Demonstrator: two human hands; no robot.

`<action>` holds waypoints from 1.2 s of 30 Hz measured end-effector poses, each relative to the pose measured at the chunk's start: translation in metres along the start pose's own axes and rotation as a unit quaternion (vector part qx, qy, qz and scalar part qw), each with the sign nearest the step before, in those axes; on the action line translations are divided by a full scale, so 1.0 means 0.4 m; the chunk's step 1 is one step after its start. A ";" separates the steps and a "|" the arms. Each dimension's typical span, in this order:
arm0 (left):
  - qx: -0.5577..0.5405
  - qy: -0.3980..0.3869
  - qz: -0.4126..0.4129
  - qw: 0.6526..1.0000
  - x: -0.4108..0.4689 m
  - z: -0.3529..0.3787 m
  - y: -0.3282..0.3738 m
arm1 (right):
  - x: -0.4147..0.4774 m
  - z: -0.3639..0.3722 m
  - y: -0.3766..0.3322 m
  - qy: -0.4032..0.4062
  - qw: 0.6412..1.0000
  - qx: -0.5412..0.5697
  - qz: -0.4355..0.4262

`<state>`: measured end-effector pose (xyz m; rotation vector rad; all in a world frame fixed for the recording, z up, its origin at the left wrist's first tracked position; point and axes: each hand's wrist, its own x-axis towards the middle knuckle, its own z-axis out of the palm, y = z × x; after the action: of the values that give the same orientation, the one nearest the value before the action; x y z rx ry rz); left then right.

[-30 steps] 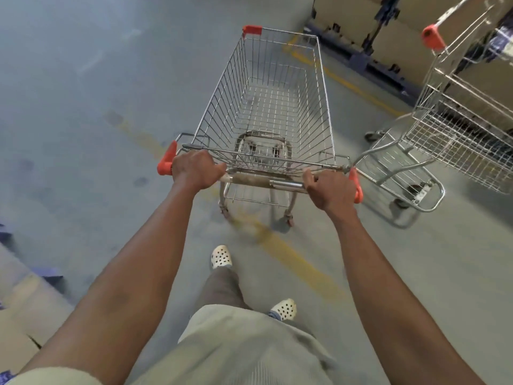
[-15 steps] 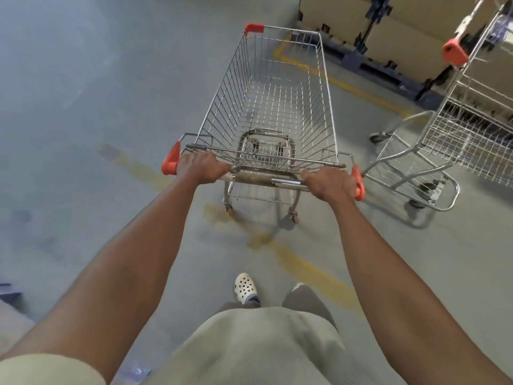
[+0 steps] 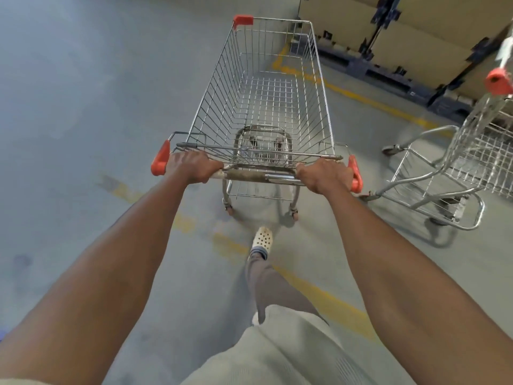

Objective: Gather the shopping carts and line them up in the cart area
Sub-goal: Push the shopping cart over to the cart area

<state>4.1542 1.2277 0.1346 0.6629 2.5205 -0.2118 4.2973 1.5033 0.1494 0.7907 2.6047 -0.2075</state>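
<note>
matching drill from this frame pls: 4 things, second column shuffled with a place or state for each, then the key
Things:
1. pushed cart
2. second cart
3. left hand
4. shoe

Place or state:
A. parked off to the right
B. on the floor behind the rear wheels
C. empty, straight ahead
D. closed on the handle near the left orange end cap

Pairs: 1-C, 2-A, 3-D, 4-B

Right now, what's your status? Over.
Left hand, right hand gripping handle of empty silver wire shopping cart. Second wire cart parked right, apart. Path ahead clear.
</note>
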 end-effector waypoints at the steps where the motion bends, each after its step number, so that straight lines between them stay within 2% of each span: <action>1: -0.001 0.008 -0.003 1.000 0.037 -0.017 -0.021 | 0.040 -0.016 -0.026 -0.005 1.000 0.001 0.002; 13: -0.047 0.052 -0.052 0.996 0.445 -0.261 -0.274 | 0.523 -0.225 -0.347 -0.058 0.998 0.018 -0.014; 18: -0.061 0.061 -0.082 0.993 0.631 -0.349 -0.400 | 0.683 -0.320 -0.469 -0.014 1.000 0.012 -0.023; 27: -0.073 0.068 -0.086 0.991 0.991 -0.551 -0.659 | 1.032 -0.471 -0.771 0.028 0.999 0.025 -0.005; 36: -0.073 0.047 -0.088 0.992 1.286 -0.757 -0.926 | 1.349 -0.603 -1.074 0.031 0.999 0.039 -0.003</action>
<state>3.4523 1.2023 0.1305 0.4017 2.6558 -0.0589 3.5669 1.4783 0.1489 0.8296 2.6707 -0.2935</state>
